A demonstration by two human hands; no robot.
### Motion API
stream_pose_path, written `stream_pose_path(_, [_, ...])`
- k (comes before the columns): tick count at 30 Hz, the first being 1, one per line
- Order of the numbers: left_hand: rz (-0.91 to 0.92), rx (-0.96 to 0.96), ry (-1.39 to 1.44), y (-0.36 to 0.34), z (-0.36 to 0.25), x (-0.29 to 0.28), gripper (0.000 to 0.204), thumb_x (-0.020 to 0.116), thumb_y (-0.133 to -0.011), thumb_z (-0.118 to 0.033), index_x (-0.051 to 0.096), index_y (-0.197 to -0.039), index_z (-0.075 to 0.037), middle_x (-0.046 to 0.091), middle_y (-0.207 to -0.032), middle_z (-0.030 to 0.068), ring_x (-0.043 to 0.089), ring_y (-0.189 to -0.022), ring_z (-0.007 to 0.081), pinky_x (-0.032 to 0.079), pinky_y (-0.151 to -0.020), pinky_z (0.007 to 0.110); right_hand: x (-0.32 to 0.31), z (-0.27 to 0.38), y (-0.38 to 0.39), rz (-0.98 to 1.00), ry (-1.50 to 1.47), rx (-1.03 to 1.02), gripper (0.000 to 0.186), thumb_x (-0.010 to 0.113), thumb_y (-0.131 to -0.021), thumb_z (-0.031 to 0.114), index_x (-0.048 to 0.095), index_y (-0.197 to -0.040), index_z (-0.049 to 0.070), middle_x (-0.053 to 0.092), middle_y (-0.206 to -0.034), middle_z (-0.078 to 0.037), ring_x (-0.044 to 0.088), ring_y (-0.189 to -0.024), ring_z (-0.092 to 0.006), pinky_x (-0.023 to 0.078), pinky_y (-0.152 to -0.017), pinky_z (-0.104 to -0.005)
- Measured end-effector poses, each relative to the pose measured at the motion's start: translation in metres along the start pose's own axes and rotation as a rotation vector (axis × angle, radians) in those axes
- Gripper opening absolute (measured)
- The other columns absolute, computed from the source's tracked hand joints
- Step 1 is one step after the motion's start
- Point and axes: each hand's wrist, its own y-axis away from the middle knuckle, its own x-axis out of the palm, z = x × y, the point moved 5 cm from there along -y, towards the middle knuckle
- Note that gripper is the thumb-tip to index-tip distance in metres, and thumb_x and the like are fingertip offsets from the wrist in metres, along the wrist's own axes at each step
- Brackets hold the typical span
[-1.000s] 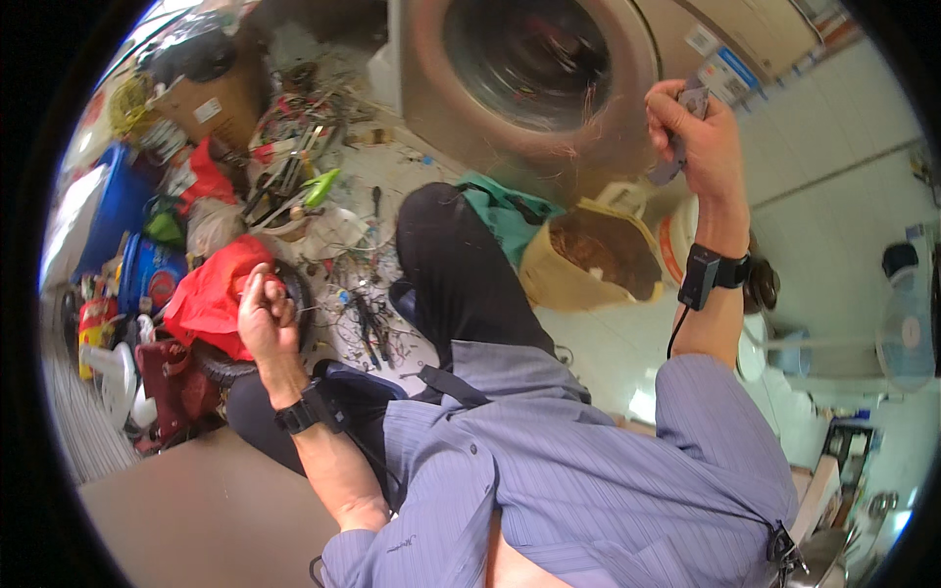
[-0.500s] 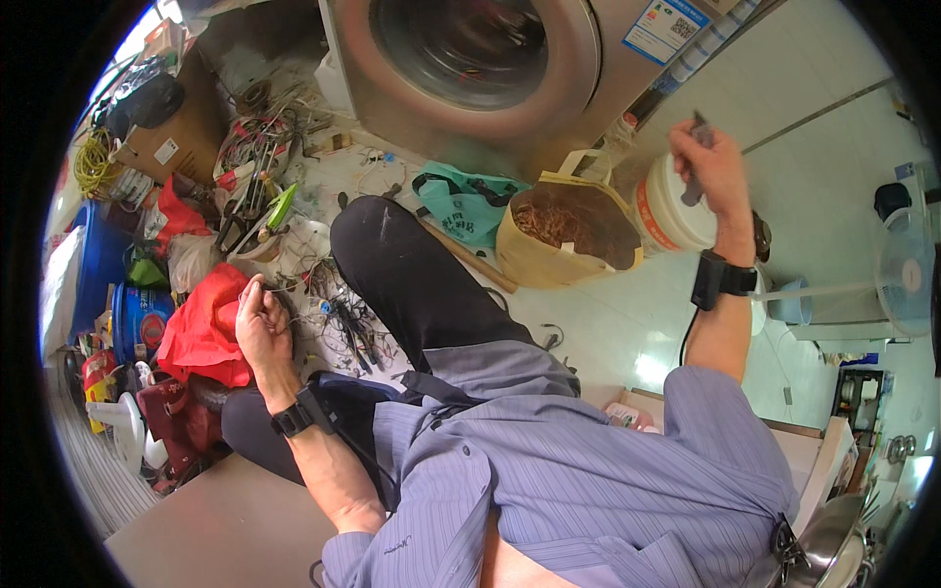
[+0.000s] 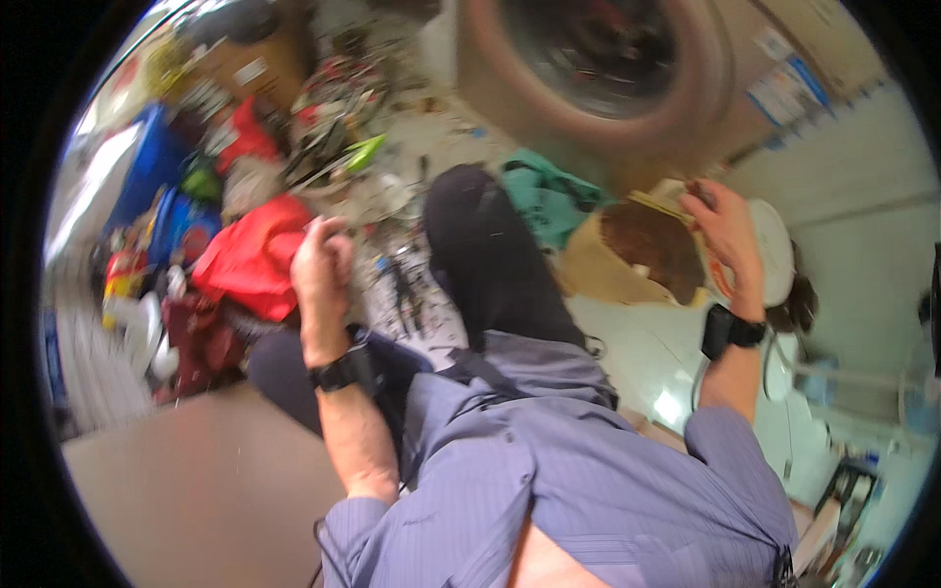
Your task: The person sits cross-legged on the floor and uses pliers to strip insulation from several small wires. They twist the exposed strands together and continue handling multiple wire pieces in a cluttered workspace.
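Observation:
My left hand [image 3: 321,269] is closed, fingers drawn together, beside a crumpled red plastic bag [image 3: 250,257]. Whatever its fingertips pinch is too small and blurred to name. Just right of it, a tangle of dark cables and wire scraps [image 3: 404,294] lies on the floor. My right hand [image 3: 727,233] is wrapped round a dark grey utility knife [image 3: 702,193], mostly hidden by the fingers. This hand is over the right rim of a tan bag [image 3: 591,257], which holds a reddish-brown mass like copper wire strands [image 3: 642,240]. A white bucket [image 3: 774,257] stands right behind it.
A front-loading washing machine [image 3: 720,73] stands ahead. Between it and my bent knee [image 3: 480,230] lies a teal plastic bag [image 3: 549,199]. Mixed clutter, a cardboard box [image 3: 260,71] and blue tubs [image 3: 186,223] crowd the left side. A brown flat panel [image 3: 196,480] is at lower left.
The whole view has shifted and blurred. My right hand has come from over the white bucket, leftward and down to the tan bag's rim, still gripping the knife. My left hand stays beside the red bag.

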Motion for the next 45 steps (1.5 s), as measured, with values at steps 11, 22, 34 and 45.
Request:
stream_pose_path(11, [0.432,0.027,-0.114,0.055,-0.024,0.064,0.031,0.053,-0.107,-0.03,0.063,-0.09,-0.006,0.048,-0.067,-0.0055,0.04,-0.057,0.0052,0.029,-0.051,0.023,0.257,0.242,0.042,0.998,-0.861,-0.114,0.025,0.068,-0.1,0.028,0.072,-0.103,0.004,0.059,-0.074,0.004,0.049,-0.059,-0.002,0.036,-0.048,-0.0197])
stream_pose_path(22, [0.153,0.066,-0.053,0.067,-0.014,0.05,0.034,0.055,-0.107,-0.03,0.068,-0.097,-0.001,0.041,-0.06,-0.0091,0.032,-0.052,0.0015,0.021,-0.047,0.022,0.246,0.259,-0.039,0.614,-1.101,-0.214,0.021,0.069,-0.097,0.02,0.071,-0.086,0.002,0.062,-0.068,-0.002,0.049,-0.055,-0.0083,0.038,-0.051,-0.0238])
stream_pose_path(34, [0.12,0.127,-0.382,0.071,0.006,0.061,0.025,0.056,-0.103,-0.017,0.069,-0.093,0.001,0.058,-0.069,0.0074,0.055,-0.058,0.0146,0.045,-0.057,0.029,0.301,0.236,-0.233,0.439,-1.031,-0.165,0.011,0.07,-0.094,0.008,0.066,-0.087,0.0,0.068,-0.078,-0.007,0.051,-0.059,-0.0077,0.041,-0.05,-0.0252])
stream_pose_path(45, [0.111,-0.14,-0.333,0.045,0.003,0.052,0.028,0.056,-0.104,-0.022,0.066,-0.095,0.002,0.064,-0.077,0.0148,0.064,-0.07,0.0219,0.049,-0.067,0.034,0.295,0.243,-0.341,0.241,-0.782,-0.064,0.011,0.07,-0.095,0.01,0.065,-0.092,0.001,0.066,-0.08,-0.006,0.049,-0.06,-0.0082,0.038,-0.052,-0.0243])
